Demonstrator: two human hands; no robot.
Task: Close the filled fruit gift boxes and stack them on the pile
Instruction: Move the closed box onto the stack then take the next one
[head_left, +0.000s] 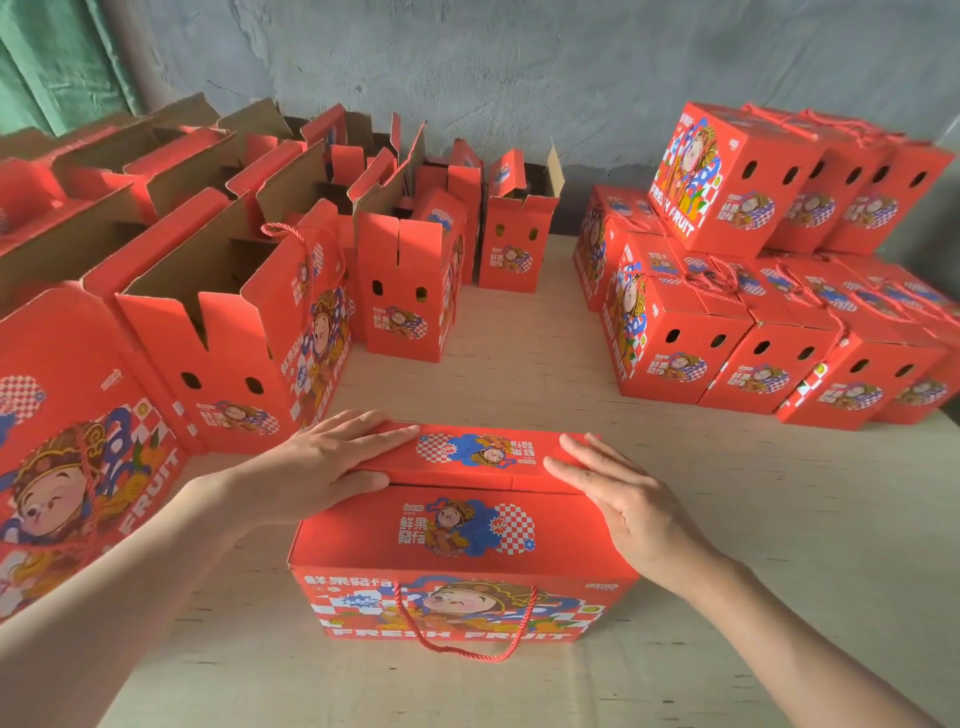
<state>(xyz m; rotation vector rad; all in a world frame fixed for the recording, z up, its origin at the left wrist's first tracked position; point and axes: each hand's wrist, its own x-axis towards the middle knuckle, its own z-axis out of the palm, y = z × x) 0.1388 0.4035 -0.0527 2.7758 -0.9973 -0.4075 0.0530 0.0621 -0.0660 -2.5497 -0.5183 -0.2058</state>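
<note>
- Both arms reach in: left hand (317, 462) and right hand (618, 499) lie flat on the gift box (457, 535) dead ahead, fingers straight and close together, pressing the far flap (483, 457)
- Danger: the seam looks untucked, so an early release may let the flap spring up; the rope handle (467, 644) could snag
- Pale plywood table (519, 374); closed pile (769, 332) right, open boxes (228, 332) left; patchy grey wall (519, 78) behind

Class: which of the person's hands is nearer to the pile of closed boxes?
Right. The right hand rests flat on the right end of the front box, on the side toward the pile; the left hand presses its left end, farther away.
</note>
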